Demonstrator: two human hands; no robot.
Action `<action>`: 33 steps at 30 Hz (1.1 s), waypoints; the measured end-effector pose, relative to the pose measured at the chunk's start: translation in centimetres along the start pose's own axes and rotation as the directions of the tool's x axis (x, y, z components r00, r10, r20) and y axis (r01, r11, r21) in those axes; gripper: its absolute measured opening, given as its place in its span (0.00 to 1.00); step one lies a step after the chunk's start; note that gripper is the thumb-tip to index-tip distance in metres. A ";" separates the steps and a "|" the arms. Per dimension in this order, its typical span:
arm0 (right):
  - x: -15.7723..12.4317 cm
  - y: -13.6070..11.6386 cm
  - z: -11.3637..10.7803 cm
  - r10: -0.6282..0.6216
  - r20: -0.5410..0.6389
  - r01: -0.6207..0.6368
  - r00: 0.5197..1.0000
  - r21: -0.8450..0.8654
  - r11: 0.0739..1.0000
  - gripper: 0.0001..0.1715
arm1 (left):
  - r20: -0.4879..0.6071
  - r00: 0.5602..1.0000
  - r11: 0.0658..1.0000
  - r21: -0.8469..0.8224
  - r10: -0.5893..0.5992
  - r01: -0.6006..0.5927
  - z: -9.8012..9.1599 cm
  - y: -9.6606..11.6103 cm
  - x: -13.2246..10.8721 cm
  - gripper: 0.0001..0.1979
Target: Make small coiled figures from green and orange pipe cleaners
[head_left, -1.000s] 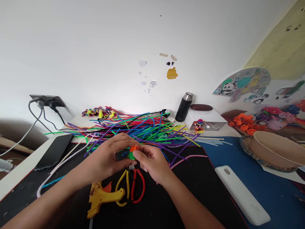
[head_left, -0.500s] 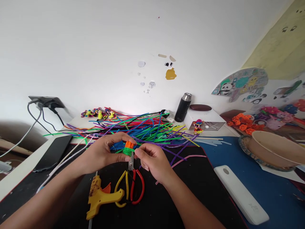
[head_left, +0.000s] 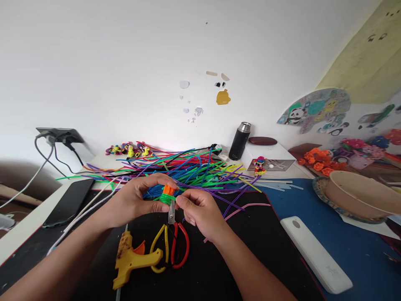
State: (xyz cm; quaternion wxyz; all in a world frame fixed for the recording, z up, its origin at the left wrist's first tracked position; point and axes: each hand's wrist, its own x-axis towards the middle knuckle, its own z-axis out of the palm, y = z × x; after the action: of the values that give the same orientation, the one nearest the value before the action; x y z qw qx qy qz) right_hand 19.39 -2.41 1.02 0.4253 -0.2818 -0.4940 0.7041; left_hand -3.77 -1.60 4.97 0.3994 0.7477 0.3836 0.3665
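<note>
Between its thumb and fingers, my left hand (head_left: 131, 200) grips a small coiled pipe-cleaner piece (head_left: 167, 195), orange on top with green wound round its lower part. A short green strand (head_left: 173, 198) runs from the coil to the fingertips of my right hand (head_left: 200, 211), which are pinched on its end. Under both hands, scissors (head_left: 181, 251) with one red and one yellow handle lie on the black mat (head_left: 213, 271); the coil and fingers partly cover their blades. Nearer to me rests a yellow hot glue gun (head_left: 134, 261), its grip overlapping the yellow handle.
A heap of coloured pipe cleaners (head_left: 194, 167) spreads behind the hands. A black phone (head_left: 69, 202) lies at left. At right are a white power bank (head_left: 316, 255), a bowl (head_left: 360, 205), a black flask (head_left: 239, 142) and a small pipe-cleaner figure (head_left: 260, 166).
Both hands hold nearly the same pose. The coiled piece has tilted slightly and shifted a little left, and the green strand toward my right fingertips shows more clearly.
</note>
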 end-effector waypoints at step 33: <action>0.1 0.8 -0.1 -0.045 0.052 0.032 0.998 0.232 0.972 0.29 | 0.083 0.992 0.859 -0.498 -0.091 0.121 4.3 -0.3 0.2 0.25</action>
State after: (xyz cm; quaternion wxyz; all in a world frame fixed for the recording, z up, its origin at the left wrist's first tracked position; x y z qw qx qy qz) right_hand 19.12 -2.37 0.28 0.4545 -0.2004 -0.4261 0.7561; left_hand -0.10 -2.66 2.93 0.6104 0.6057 0.3043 0.4099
